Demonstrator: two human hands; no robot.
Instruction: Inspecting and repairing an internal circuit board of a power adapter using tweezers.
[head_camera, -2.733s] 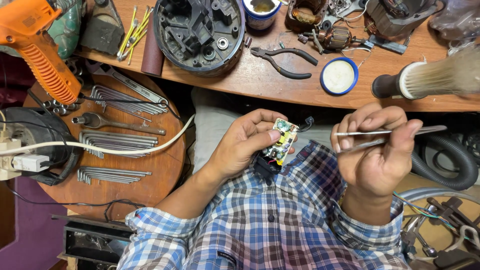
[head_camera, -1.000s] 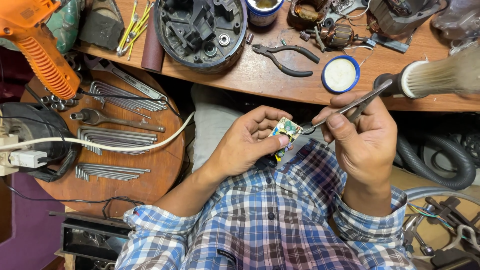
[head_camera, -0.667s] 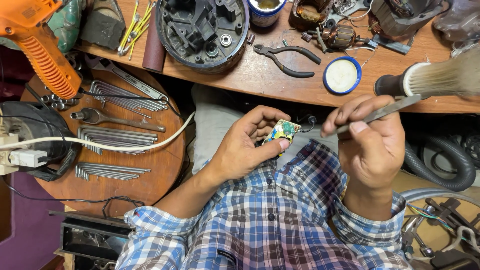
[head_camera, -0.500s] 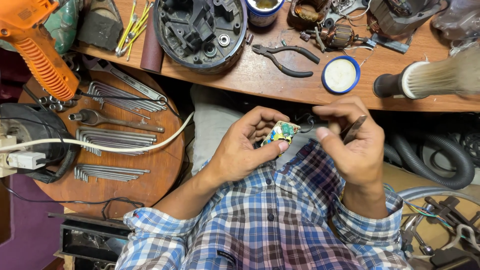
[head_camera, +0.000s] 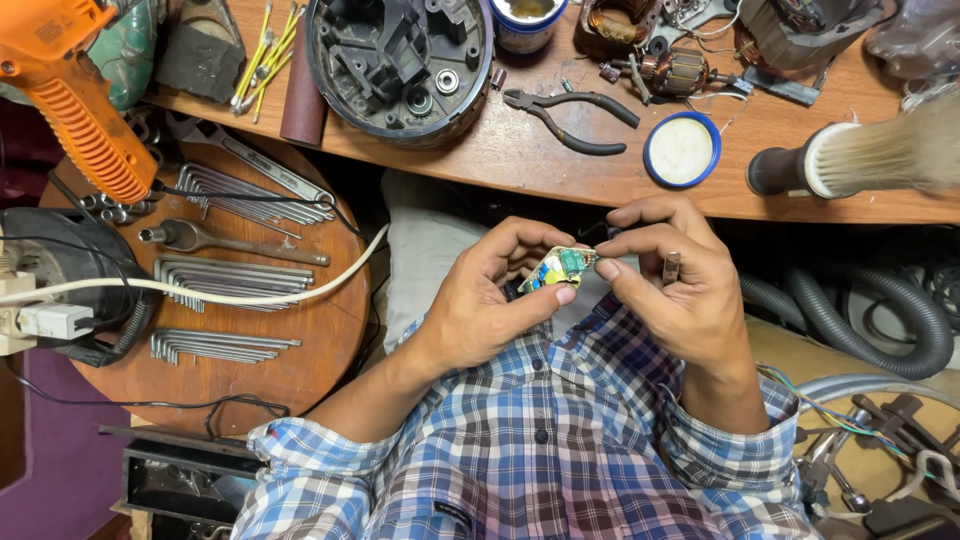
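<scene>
The left hand (head_camera: 490, 310) held a small green and yellow circuit board (head_camera: 556, 268) between its thumb and fingers, just in front of the checked shirt (head_camera: 540, 450) and below the edge of the wooden table (head_camera: 600, 175). The right hand (head_camera: 680, 290) was closed around a thin metal tool (head_camera: 671, 266); only its end showed past the fingers, close beside the board. It looked like the step of working on the little board up close. The next move would likely need the tool tip brought gently to one spot on the board, with the left hand keeping it steady.

There was one board and one thin tool. On the table lay one pair of black pliers (head_camera: 570, 115), one round blue lid (head_camera: 682, 150), one brush (head_camera: 850, 165) and one big round black machine part (head_camera: 400, 60). On the round wooden stool (head_camera: 250, 330) to the left lay several rows of hex keys (head_camera: 225, 280); I could not count them. One orange tool (head_camera: 75, 90) hung over them.
</scene>
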